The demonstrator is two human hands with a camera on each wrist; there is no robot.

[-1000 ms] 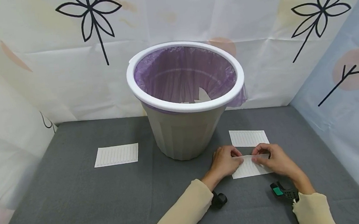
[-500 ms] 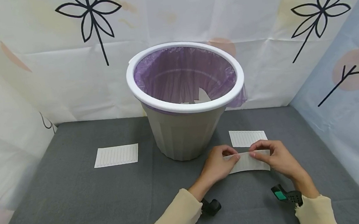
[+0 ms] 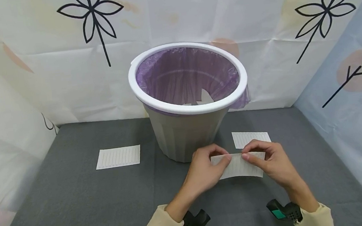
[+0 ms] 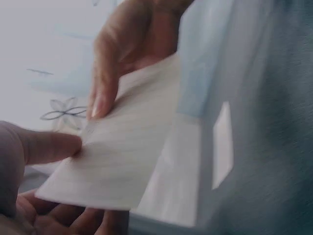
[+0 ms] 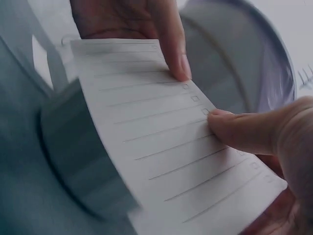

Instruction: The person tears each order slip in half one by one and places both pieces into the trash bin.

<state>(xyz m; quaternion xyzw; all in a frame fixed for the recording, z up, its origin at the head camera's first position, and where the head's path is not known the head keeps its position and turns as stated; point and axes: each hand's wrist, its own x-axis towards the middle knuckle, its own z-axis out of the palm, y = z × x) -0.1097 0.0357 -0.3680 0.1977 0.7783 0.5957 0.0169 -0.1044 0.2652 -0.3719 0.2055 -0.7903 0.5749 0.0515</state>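
Note:
A lined paper slip point(image 3: 239, 166) with small checkboxes along one long edge is held above the table, bowed slightly. My left hand point(image 3: 204, 167) pinches its upper edge left of the middle, thumb on the near face. Close beside it, my right hand point(image 3: 272, 160) pinches the same edge further right. In the right wrist view both thumbs press the checkbox edge of the slip point(image 5: 161, 132), and no tear shows. The left wrist view is blurred, with the slip point(image 4: 122, 142) between the two hands.
A bin point(image 3: 183, 135) with a white rim and purple liner stands just behind the hands, white paper pieces point(image 3: 205, 96) inside. One lined slip point(image 3: 118, 157) lies left of the bin, another point(image 3: 250, 137) behind my right hand. Fabric walls enclose the grey table point(image 3: 78, 212).
Both hands have lifted the slip from the table and carried it left, closer in front of the bin. The other two slips have stayed where they were.

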